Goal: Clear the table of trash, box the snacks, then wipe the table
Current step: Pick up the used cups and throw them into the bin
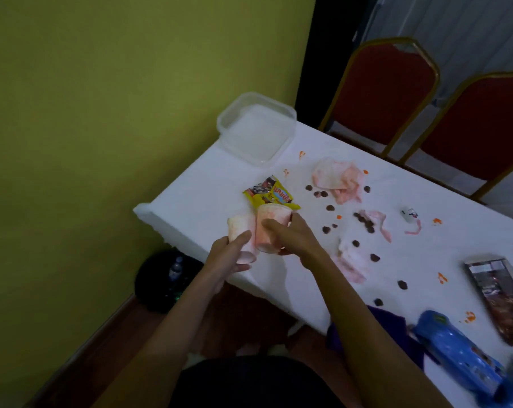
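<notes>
By the white table's (196, 195) left edge, left hand (228, 257) fingers wrap a pink-stained paper cup (241, 228); right hand (293, 240) clasps a second stained cup (271, 220).

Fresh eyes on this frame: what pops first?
The left hand grips a stained cup and the right hand a second cup, at the table's left end. Beyond them the white top is littered with brown snack pieces, pink-stained tissues and orange smears. A clear box sits at the far corner.
</notes>
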`<state>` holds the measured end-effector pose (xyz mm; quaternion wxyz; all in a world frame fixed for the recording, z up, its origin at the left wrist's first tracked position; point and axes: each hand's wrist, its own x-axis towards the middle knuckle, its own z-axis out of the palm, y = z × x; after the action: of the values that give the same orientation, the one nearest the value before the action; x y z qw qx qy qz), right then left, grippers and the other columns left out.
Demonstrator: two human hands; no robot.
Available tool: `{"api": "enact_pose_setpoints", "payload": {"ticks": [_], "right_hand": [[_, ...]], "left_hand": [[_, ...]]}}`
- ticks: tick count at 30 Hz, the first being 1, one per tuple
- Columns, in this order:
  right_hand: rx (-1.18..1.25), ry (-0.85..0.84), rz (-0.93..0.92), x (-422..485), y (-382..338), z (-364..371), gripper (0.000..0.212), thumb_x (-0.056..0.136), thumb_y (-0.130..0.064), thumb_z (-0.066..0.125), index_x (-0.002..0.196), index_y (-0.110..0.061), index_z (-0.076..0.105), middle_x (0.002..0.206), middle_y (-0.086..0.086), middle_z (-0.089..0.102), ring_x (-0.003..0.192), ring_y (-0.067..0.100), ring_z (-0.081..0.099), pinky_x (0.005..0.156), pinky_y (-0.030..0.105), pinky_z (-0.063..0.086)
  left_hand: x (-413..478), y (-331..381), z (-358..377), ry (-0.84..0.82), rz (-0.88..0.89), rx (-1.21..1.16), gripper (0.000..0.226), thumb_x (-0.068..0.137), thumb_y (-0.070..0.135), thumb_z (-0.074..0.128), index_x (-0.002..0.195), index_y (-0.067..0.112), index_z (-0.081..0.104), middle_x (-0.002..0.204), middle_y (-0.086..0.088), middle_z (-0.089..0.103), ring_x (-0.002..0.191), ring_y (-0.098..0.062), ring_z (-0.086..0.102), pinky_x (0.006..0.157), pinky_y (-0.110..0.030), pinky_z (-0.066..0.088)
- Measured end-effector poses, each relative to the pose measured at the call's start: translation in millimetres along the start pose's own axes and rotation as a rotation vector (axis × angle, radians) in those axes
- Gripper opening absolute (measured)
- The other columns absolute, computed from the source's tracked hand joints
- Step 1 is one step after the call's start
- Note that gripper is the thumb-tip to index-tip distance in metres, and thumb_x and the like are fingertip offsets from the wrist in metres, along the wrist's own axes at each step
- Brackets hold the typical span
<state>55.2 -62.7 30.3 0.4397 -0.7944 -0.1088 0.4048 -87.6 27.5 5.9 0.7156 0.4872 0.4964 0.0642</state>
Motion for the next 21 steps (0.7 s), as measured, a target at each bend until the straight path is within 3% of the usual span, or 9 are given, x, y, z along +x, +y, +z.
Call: {"api": "enact_pose_setpoints", "payload": {"ticks": [3,8,11,14,18,21], "right_hand": [[-0.039,-0.073,-0.003,-7.5,-12.6,53.8,0.055,0.081,-0.045,0.074,0.124,-0.021,0.05,0.123,0.004,0.061,0.103,0.024,0.066,0.068,0.04,0.063],[-0.129,-0.154,-0.012,-14.7,-8.2,147.4,0.082,0.062,-0.06,0.073,0.128,-0.019,0.049,0.123,0.005,0.06,0.104,0.026,0.065,0.064,0.042,0.064],[-0.191,-0.211,-0.028,-13.3,5.8,199.5,0.074,0.074,-0.054,0.075,0.133,-0.021,0.045,0.126,0.003,0.058,0.107,0.024,0.063,0.067,0.043,0.064],[-0.222,-0.275,0.033,-15.4,18.3,242.8,0.067,0.082,-0.044,0.077,0.138,-0.022,0.047,0.13,0.004,0.061,0.107,0.024,0.065,0.07,0.048,0.063],[-0.307,-0.316,0.125,-8.4,31.0,286.3,0.076,0.085,-0.041,0.076,0.145,-0.017,0.037,0.135,0.006,0.053,0.114,0.028,0.059,0.075,0.048,0.062],[-0.279,-0.358,0.136,9.5,44.6,313.9,0.072,0.087,-0.034,0.075,0.145,-0.015,0.036,0.133,0.005,0.053,0.111,0.025,0.058,0.075,0.045,0.061]], "left_hand": [[-3.3,-6.0,-54.0,0.046,-0.032,-0.048,0.049,0.092,0.041,0.064,0.128,0.008,0.056,0.114,-0.014,0.07,0.095,-0.027,0.074,0.082,-0.043,0.062],[-10.0,-30.5,-136.0,0.138,-0.078,-0.093,0.051,0.093,0.044,0.06,0.131,0.01,0.052,0.118,-0.013,0.067,0.097,-0.028,0.071,0.061,-0.029,0.058],[-10.2,-52.1,-178.2,0.2,-0.108,-0.13,0.052,0.092,0.043,0.061,0.13,0.008,0.054,0.115,-0.013,0.068,0.095,-0.028,0.071,0.059,-0.03,0.058],[-12.3,-74.9,-210.4,0.266,-0.186,-0.155,0.053,0.092,0.039,0.061,0.133,0.006,0.053,0.115,-0.014,0.066,0.097,-0.031,0.069,0.068,-0.038,0.06],[-1.9,-94.7,-245.3,0.325,-0.251,-0.138,0.065,0.086,0.043,0.066,0.136,0.004,0.051,0.122,-0.015,0.063,0.097,-0.03,0.068,0.073,-0.042,0.062],[20.6,-108.2,-271.7,0.344,-0.299,-0.045,0.064,0.088,0.041,0.066,0.138,0.003,0.05,0.127,-0.014,0.062,0.09,-0.022,0.064,0.051,-0.026,0.053]]}}
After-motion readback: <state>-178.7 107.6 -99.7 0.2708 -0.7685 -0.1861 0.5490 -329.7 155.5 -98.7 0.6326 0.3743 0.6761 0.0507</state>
